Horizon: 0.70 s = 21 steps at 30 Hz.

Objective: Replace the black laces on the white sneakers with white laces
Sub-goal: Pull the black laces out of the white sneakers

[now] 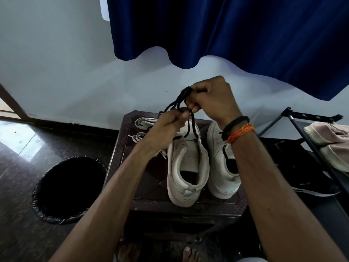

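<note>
Two white sneakers stand side by side on a dark brown stool (143, 188). The left sneaker (187, 167) has no lace in its eyelets. The right sneaker (221, 163) still carries a black lace, partly hidden by my right forearm. Above the shoes I hold a loose black lace (179, 103) bunched into loops. My right hand (209, 97) grips the top of the bundle, and my left hand (168, 127) pinches its lower strands. Two folded white laces (143, 122) lie at the stool's far left corner.
A round bin (69, 190) lined with a black bag stands on the dark floor left of the stool. At the right, a black metal rack (309, 133) holds pale pink shoes (328, 137). A blue curtain (236, 35) hangs over the white wall behind.
</note>
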Tool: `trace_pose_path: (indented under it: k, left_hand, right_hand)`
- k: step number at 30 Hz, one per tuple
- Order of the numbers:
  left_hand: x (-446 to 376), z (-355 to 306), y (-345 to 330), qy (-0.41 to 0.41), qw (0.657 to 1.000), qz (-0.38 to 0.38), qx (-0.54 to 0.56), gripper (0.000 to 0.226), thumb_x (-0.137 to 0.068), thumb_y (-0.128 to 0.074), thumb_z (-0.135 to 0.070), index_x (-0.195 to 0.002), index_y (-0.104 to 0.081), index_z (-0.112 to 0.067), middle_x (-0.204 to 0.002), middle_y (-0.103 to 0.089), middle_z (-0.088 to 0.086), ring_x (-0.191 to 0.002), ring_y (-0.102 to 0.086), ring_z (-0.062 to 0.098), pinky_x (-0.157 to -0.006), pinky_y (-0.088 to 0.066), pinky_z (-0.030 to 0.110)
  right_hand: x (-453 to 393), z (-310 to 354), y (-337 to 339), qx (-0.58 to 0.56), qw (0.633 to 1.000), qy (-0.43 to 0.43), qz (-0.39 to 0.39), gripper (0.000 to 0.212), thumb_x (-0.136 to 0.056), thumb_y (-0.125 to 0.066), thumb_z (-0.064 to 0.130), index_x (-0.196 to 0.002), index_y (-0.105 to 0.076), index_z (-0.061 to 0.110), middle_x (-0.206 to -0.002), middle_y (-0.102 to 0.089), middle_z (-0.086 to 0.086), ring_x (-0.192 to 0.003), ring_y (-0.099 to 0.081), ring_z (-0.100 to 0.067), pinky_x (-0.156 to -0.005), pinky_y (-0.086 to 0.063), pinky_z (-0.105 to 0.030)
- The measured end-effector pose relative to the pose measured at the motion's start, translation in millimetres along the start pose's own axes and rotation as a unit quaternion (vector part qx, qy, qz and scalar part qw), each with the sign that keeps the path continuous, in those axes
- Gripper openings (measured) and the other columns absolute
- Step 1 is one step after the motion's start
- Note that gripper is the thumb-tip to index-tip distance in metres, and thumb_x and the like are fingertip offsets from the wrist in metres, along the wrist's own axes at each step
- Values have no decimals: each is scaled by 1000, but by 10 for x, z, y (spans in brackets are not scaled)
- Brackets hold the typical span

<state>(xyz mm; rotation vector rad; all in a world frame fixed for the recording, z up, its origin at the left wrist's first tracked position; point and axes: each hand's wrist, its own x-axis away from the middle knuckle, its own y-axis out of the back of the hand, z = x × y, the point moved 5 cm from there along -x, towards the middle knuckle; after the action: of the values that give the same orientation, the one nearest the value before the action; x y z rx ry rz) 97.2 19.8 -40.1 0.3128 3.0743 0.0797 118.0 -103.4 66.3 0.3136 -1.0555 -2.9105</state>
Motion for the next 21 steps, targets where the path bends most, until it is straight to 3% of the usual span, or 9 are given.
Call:
trace_pose_path:
  k: [4, 8, 11, 14, 16, 18, 21]
  left_hand:
    - [-7, 5, -12, -2, 998, 5, 59, 26, -106, -52, -16, -96, -63, 6, -72, -51, -3, -65, -48, 9, -66, -43, 25]
    - [34, -69, -86, 5, 989, 30, 145, 28, -104, -54, -12, -79, -65, -15, -68, -49, -2, -62, -44, 13, -59, -40, 24]
    - [34, -39, -31, 8, 990, 9, 142, 19, -103, -56, -12, -90, -70, -11, -72, -63, -8, -61, -47, 11, -58, -41, 23]
    - [24, -9, 64, 1, 990, -42, 131, 15, -100, -61, -11, -94, -74, -7, -77, -66, 4, -67, -55, 12, -67, -44, 27]
    - [36, -25, 94, -11, 992, -62, 106, 16, -100, -61, -13, -96, -75, -6, -76, -70, 5, -73, -62, 12, -74, -50, 27]
    - [49, -40, 90, -13, 992, -67, 102, 18, -100, -61, -16, -98, -75, -5, -81, -74, 7, -81, -69, 14, -81, -56, 27]
    - [55, -57, 54, -19, 993, -72, 87, 19, -100, -61, -17, -99, -77, -7, -87, -76, 11, -90, -72, 15, -89, -57, 33]
  right_hand:
    - [93, -5, -81, -67, 997, 1, 35, 12, -91, -68, 4, -89, -80, 7, -68, -73, -11, -58, -71, -17, -61, -58, -25]
    - [143, 21, -121, -146, 988, -3, 49, 12, -92, -68, 2, -96, -79, 4, -81, -73, -22, -65, -65, -20, -58, -56, -25]
    - [137, 6, -97, -152, 988, -4, 38, 11, -92, -71, 6, -99, -79, 4, -83, -75, -20, -68, -69, -22, -66, -62, -33]
    - [156, -139, -4, -41, 997, -67, -5, 12, -84, -77, 8, -96, -79, 10, -81, -77, -7, -68, -75, -14, -75, -64, -32]
    - [225, -253, -31, 83, 991, -106, 20, 4, -78, -79, 14, -82, -80, 13, -73, -76, -3, -65, -73, -14, -72, -64, -31]
    - [323, -338, -158, 176, 974, -121, 70, 18, -72, -85, 30, -76, -78, 15, -70, -72, -3, -68, -71, -19, -65, -59, -30]
    - [384, -410, -304, 249, 963, -92, 46, 34, -71, -84, 42, -88, -76, 13, -81, -68, -8, -83, -65, -26, -66, -48, -30]
